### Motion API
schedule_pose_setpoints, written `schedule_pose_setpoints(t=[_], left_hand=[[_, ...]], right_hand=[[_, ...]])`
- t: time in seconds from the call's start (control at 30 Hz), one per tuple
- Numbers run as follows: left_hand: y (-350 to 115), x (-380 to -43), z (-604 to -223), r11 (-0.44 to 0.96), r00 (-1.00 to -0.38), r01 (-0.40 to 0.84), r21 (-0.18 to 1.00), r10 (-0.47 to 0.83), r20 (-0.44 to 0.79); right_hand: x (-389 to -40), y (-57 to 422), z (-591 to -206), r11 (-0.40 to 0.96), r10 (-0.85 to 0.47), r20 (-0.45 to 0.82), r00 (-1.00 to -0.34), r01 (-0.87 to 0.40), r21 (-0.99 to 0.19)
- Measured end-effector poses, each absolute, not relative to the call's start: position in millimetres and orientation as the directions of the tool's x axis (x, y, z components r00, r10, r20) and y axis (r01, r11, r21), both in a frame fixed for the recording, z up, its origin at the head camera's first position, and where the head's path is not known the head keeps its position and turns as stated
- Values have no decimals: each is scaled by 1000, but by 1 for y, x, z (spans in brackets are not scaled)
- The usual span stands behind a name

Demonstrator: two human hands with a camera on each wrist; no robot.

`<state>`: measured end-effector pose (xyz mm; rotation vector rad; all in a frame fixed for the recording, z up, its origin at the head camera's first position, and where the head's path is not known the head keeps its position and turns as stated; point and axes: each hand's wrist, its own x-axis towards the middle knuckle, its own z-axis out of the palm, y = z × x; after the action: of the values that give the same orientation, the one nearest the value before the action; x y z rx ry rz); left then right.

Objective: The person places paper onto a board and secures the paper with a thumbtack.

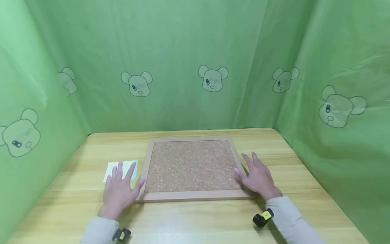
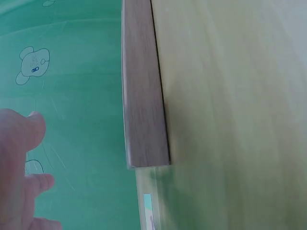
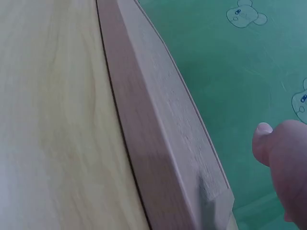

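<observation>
Your pale sleeves (image 1: 289, 217) enter at the bottom edge. Your left hand (image 1: 118, 192), fingers (image 1: 130, 171) spread and holding nothing, overlaps a card (image 1: 126, 167) at lower left; your right hand (image 1: 259, 178), likewise released, is beside the framed corkboard (image 1: 192, 166), lower centre on the tabletop (image 1: 189, 220).

Your corkboard (image 1: 192, 166) is tan-brown w/ fine lighter & darker speckle; its frame (image 1: 195, 195) is plain lt pinkish-brown wood, reading duller & darker in both wrist views. Your card (image 1: 126, 167) is white w/ a lt-blue strip along its R edge. Your table (image 1: 195, 223) is pale yellow w/ streaky woodgrain. The curtain (image 1: 176, 40) around you is green, printed w/ bear heads (image 1: 212, 88): dk outlines, paler fill, a navy patch; it looks bluer-green in the wrist views. Your sleeves (image 1: 290, 217) are off-white, your wrist units (image 1: 260, 220) blk w/ yellow labels (image 1: 266, 215).
</observation>
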<state>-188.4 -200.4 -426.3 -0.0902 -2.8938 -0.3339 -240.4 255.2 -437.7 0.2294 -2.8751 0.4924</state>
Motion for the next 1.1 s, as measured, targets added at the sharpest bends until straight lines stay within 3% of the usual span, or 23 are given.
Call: schedule_pose_setpoints(t=[0.57,0.77,1.1], left_hand=[[-222,-209,-411,782,-998,27,623,-15,62],[-232,-211,-413,790,-992,-7,613,-83,94],[-256,-224,-419,842,-989,-134,522,-147,-18]], right_hand=[[-270,280,-435,825,-55,143,-988,-126,-552],[-280,287,-444,846,-69,103,-992,-113,-521],[-294,290,-450,887,-115,80,-990,-138,-441]])
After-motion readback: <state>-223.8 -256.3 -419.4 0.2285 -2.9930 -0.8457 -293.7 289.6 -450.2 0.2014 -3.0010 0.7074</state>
